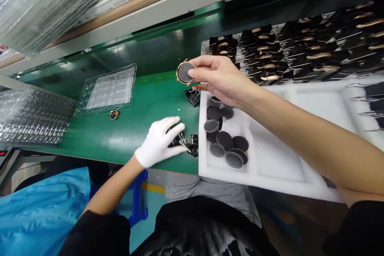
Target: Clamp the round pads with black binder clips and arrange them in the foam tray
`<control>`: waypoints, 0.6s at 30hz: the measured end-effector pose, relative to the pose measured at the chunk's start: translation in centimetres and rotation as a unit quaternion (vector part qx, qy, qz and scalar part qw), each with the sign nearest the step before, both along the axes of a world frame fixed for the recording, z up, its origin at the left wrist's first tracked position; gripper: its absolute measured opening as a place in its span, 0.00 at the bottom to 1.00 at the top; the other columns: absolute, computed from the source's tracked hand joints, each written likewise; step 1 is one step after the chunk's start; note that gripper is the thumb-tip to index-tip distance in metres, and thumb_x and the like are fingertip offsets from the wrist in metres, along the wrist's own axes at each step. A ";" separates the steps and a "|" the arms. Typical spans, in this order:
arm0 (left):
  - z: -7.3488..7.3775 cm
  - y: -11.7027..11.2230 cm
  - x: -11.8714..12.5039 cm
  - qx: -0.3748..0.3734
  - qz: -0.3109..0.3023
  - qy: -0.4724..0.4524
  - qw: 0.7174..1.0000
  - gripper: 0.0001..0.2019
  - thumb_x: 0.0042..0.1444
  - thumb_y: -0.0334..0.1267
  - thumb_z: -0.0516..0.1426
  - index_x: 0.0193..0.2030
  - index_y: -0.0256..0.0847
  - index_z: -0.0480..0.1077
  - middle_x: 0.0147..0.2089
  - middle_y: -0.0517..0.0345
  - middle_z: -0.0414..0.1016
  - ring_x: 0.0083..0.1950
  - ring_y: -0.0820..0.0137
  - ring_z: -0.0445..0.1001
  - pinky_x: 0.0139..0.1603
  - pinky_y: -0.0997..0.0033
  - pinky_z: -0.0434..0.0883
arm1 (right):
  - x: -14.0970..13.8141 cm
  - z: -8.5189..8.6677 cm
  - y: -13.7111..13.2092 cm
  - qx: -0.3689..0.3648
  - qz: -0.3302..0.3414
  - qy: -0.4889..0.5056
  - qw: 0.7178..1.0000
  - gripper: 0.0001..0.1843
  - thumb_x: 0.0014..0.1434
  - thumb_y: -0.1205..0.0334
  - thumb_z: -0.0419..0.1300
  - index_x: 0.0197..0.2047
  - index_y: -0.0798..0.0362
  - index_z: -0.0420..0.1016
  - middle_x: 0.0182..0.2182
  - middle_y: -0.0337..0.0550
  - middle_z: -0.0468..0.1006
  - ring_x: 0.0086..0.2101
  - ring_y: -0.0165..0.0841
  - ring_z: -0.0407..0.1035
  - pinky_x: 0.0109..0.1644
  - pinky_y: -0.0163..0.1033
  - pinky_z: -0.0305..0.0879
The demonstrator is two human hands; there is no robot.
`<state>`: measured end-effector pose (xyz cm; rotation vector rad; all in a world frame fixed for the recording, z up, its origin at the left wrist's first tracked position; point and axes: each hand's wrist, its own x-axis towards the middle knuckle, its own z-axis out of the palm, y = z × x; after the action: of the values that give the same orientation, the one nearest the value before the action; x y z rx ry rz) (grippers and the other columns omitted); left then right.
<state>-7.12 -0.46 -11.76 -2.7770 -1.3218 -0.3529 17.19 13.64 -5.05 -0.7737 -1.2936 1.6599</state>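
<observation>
My right hand [222,76], bare, pinches a round grey disc with a gold-coloured, jagged rim [185,73] between thumb and fingers, raised above the bench. My left hand [160,140], in a white glove, is low over the bench with its fingers curled around a black binder clip [175,141] with metal levers; the palm hides part of it. Another black binder clip [193,144] lies right beside the gloved fingertips. Farther back, below my right hand, lies one more binder clip [193,97]. Several dark round discs [224,140] are heaped in the left compartment of a white foam tray [270,174].
Rows of clipped, gold-edged pieces [267,56] fill the back right. A small gold-rimmed piece [114,115] and a clear plastic tray [111,88] lie on the green bench [144,104]. Stacked clear trays [36,116] stand at left; more [51,4] sit on the shelf above.
</observation>
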 end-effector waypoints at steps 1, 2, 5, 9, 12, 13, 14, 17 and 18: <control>-0.1 1.4 -0.1 -0.002 -0.012 -0.014 1.000 0.35 0.64 0.62 0.60 0.69 0.41 0.68 0.67 0.34 0.73 0.70 0.46 0.72 0.66 0.44 0.72 | 0.0 -0.1 0.0 0.000 -0.001 -0.001 1.000 0.09 0.58 0.60 0.73 0.40 0.49 0.79 0.40 0.43 0.84 0.42 0.36 0.79 0.44 0.42 0.76; -0.1 2.6 -0.2 0.001 -0.016 -0.033 0.999 0.38 0.63 0.65 0.57 0.70 0.40 0.67 0.69 0.33 0.71 0.72 0.45 0.70 0.69 0.43 0.70 | 0.0 -0.1 0.0 -0.001 -0.001 -0.003 1.000 0.09 0.58 0.60 0.73 0.40 0.49 0.79 0.40 0.43 0.84 0.42 0.36 0.79 0.44 0.42 0.76; 0.8 4.4 -0.8 0.031 0.009 -0.093 0.995 0.37 0.66 0.66 0.51 0.71 0.40 0.66 0.69 0.34 0.71 0.73 0.46 0.67 0.72 0.40 0.64 | 0.2 -0.2 0.0 -0.003 0.000 -0.007 1.000 0.11 0.57 0.58 0.74 0.41 0.49 0.79 0.40 0.44 0.84 0.42 0.36 0.79 0.43 0.42 0.76; 2.5 3.4 -0.4 0.033 -0.007 -0.039 0.999 0.25 0.63 0.60 0.60 0.59 0.48 0.75 0.58 0.45 0.79 0.61 0.52 0.77 0.63 0.47 0.70 | 0.3 -0.2 0.2 -0.004 -0.001 -0.007 1.000 0.11 0.57 0.59 0.74 0.42 0.49 0.79 0.40 0.44 0.85 0.42 0.36 0.79 0.42 0.42 0.76; 3.0 2.5 0.8 0.026 0.002 0.033 0.999 0.19 0.63 0.57 0.63 0.52 0.48 0.78 0.54 0.48 0.81 0.56 0.54 0.78 0.55 0.50 0.67 | 0.3 -0.1 0.1 -0.007 -0.004 -0.004 1.000 0.10 0.57 0.60 0.73 0.41 0.49 0.80 0.40 0.43 0.85 0.42 0.36 0.79 0.42 0.41 0.76; 2.9 2.5 1.2 0.029 0.012 0.043 0.999 0.17 0.64 0.57 0.63 0.48 0.47 0.79 0.51 0.49 0.82 0.55 0.55 0.78 0.53 0.51 0.65 | 0.3 -0.1 0.1 -0.009 -0.005 -0.002 1.000 0.09 0.57 0.61 0.73 0.40 0.49 0.80 0.39 0.43 0.85 0.42 0.36 0.79 0.42 0.41 0.76; 2.9 2.6 1.4 0.032 0.015 0.045 0.998 0.16 0.64 0.57 0.63 0.44 0.46 0.79 0.48 0.50 0.83 0.52 0.56 0.78 0.51 0.52 0.64 | 0.3 -0.2 0.1 -0.009 -0.005 -0.001 1.000 0.09 0.57 0.61 0.73 0.40 0.49 0.80 0.39 0.43 0.85 0.42 0.36 0.79 0.42 0.41 0.76; 3.1 3.5 1.5 0.013 -0.009 0.007 1.000 0.16 0.64 0.55 0.63 0.35 0.45 0.79 0.40 0.54 0.83 0.47 0.60 0.78 0.50 0.54 0.61 | 0.2 -0.3 0.0 -0.006 -0.002 -0.004 1.000 0.09 0.57 0.61 0.73 0.40 0.49 0.80 0.39 0.43 0.85 0.43 0.36 0.79 0.42 0.41 0.77; 3.4 4.0 1.4 -0.006 -0.024 -0.023 0.999 0.16 0.64 0.54 0.64 0.33 0.45 0.79 0.38 0.55 0.83 0.44 0.62 0.78 0.49 0.55 0.62 | 0.2 -0.3 0.0 -0.006 0.001 -0.005 1.000 0.09 0.57 0.60 0.73 0.40 0.49 0.79 0.39 0.43 0.85 0.42 0.36 0.79 0.42 0.41 0.77</control>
<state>-5.76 3.52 -8.35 -2.8328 -1.2716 -0.4151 17.37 13.67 -5.31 -0.7893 -1.2931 1.6672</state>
